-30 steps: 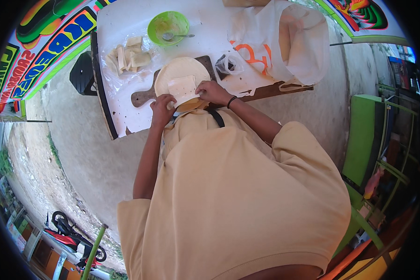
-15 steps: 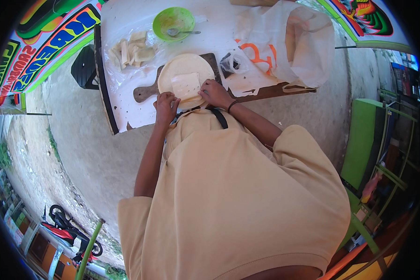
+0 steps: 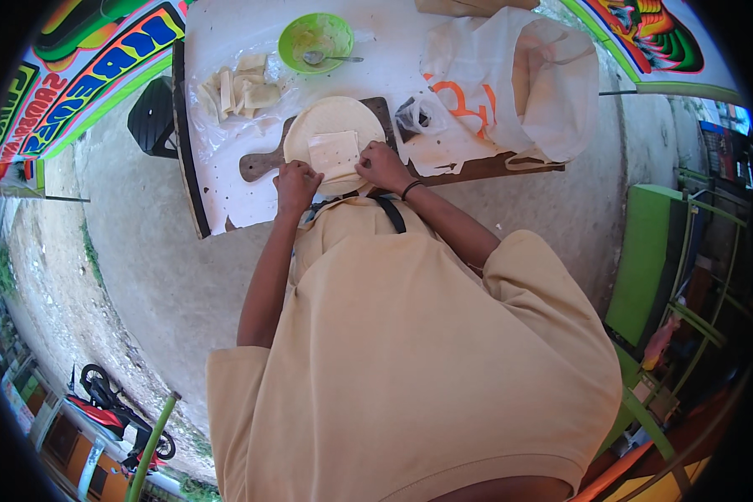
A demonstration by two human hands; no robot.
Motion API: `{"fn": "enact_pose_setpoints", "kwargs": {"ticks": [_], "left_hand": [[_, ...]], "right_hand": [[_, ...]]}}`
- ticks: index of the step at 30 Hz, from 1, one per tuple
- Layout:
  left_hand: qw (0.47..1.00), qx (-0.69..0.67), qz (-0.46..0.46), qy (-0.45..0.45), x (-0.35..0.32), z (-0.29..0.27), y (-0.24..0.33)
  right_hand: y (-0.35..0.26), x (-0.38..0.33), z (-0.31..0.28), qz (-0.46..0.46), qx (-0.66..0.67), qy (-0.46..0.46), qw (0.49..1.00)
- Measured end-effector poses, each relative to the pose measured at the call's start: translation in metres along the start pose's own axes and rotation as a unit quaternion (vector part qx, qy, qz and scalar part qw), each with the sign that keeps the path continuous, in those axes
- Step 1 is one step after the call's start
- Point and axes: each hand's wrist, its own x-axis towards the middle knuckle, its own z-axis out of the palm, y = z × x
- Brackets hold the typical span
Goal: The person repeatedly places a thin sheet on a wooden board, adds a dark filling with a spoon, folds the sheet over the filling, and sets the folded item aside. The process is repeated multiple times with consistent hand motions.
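Note:
A stack of thin, round, pale dough wrappers (image 3: 330, 115) lies on a dark wooden cutting board (image 3: 259, 166) at the table's near edge. On its top a flat, folded pale square (image 3: 333, 151) with small dark specks is visible. My left hand (image 3: 296, 186) is closed, its fingertips pinching the dough at the near left. At the near right, the bent fingers of my right hand (image 3: 383, 167) grip the wrapper's edge beside the square. Exactly which layer each hand pinches is too small to make out.
Folded pale pieces (image 3: 247, 94) lie on clear plastic at the far left. Behind the board sits a green bowl (image 3: 291, 58) with pale paste and a spoon (image 3: 314, 58). A translucent plastic bag (image 3: 552, 92) stands on the right, near a small bag with dark contents (image 3: 412, 117).
Both hands keep their pinch at the near edge with only slight finger movement. The folded square appears a little flatter. The whole view has shifted slightly.

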Motion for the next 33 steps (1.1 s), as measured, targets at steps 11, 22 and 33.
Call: {"fn": "enact_pose_setpoints", "kwargs": {"ticks": [11,22,33], "left_hand": [[1.0,-0.015,-0.019,-0.004,-0.001,0.0,0.001],[0.997,0.018,0.065,0.021,0.001,-0.003,0.009],[0.972,0.095,0.199,-0.088,-0.001,-0.015,0.003]], "right_hand": [[-0.004,0.0,-0.003,0.009,-0.012,0.0,1.0],[-0.003,-0.002,-0.002,0.022,-0.007,0.006,1.0],[-0.003,-0.012,-0.005,-0.192,-0.138,-0.001,0.972]]}}
